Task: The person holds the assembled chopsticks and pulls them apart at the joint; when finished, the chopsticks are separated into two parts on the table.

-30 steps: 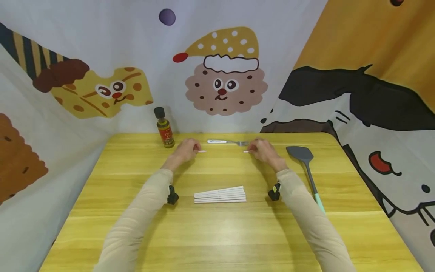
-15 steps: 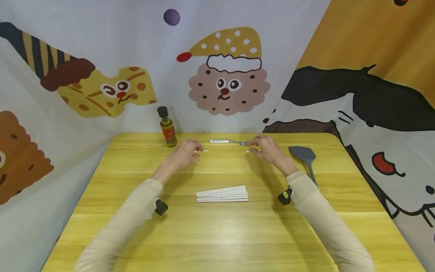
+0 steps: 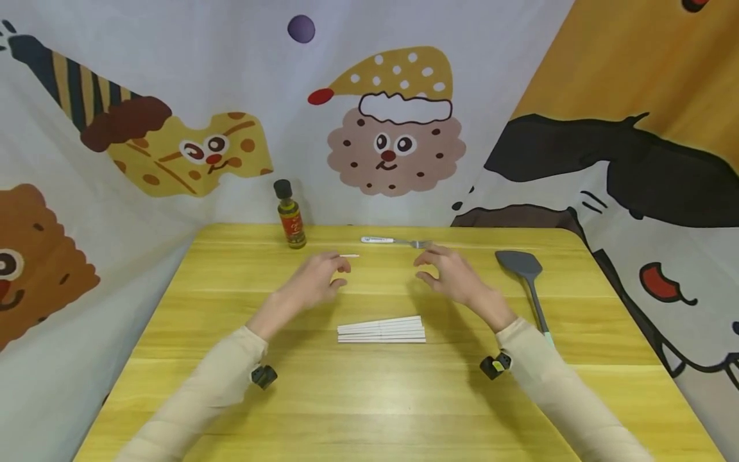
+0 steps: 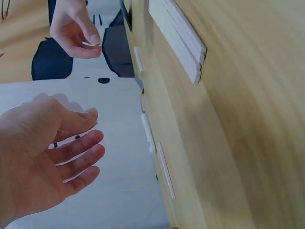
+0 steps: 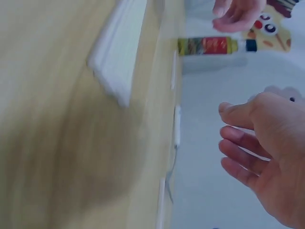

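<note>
My left hand (image 3: 317, 280) hovers over the table with loosely bent fingers and nothing in its grasp. A thin white stick (image 4: 166, 169) lies on the table beyond it, partly covered by the hand in the head view. My right hand (image 3: 453, 276) is likewise raised, fingers and thumb apart, holding nothing. Near it lies a second white stick (image 5: 161, 202), hidden behind the hand in the head view. Between and below the hands, a fanned group of several white sticks (image 3: 381, 330) rests on the table.
A fork (image 3: 378, 240) with a white handle lies near the back edge, tines towards the right hand. At back left stands an oil bottle (image 3: 292, 221) with a black cap. A grey spatula (image 3: 521, 264) lies at right. A printed curtain (image 3: 242, 212) hangs behind the table (image 3: 369, 398).
Both hands have let go of the white sticks at the back, opened their fingers and drawn back towards the person. The sticks stay on the table. The head view has shifted slightly left.
</note>
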Motion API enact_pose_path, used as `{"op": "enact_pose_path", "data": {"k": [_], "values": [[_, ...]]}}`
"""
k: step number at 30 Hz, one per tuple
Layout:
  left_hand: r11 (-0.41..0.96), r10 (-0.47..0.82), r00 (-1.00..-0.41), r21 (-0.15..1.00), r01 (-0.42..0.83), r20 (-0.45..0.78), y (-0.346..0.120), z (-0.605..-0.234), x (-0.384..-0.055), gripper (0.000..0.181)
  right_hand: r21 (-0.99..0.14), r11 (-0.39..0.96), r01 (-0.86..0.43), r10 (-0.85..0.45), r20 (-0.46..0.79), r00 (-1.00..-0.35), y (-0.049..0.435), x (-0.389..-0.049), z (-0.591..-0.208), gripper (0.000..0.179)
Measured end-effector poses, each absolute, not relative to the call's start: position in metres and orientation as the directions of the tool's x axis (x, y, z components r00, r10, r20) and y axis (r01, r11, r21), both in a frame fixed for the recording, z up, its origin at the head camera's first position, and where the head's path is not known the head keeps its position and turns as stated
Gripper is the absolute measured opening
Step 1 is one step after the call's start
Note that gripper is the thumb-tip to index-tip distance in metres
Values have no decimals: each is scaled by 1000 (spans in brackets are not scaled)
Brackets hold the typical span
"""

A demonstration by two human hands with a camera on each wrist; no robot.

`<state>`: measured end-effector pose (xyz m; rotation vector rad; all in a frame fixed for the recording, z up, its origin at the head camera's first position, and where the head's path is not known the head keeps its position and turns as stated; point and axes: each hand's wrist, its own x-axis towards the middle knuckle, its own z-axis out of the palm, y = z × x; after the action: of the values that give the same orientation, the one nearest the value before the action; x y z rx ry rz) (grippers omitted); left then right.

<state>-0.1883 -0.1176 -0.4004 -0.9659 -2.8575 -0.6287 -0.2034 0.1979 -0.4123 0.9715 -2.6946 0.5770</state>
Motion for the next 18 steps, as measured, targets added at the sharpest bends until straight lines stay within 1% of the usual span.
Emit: {"op": "enact_pose_path", "data": {"k": [5,10,15,18], "values": [[710,559,-811,406,575,171,-116,-401,-171,21,-343,679,-649,-566,317,-761,188,-181,-417,19],[690,566,-817,477,544,114,-110,-411,-157,22,-400,648,-648,-597,261,-758,179,-162,-429,19],[686,553,-831,532,496,62,-104,-425,-149,23,-441,629,-640,-622,209,-755,168,-156,-443,18],[667,567,-823,559,492,48,-101,-433,-147,22,-452,610,-651,-644,196,-739,163,-156,-452,15]]}}
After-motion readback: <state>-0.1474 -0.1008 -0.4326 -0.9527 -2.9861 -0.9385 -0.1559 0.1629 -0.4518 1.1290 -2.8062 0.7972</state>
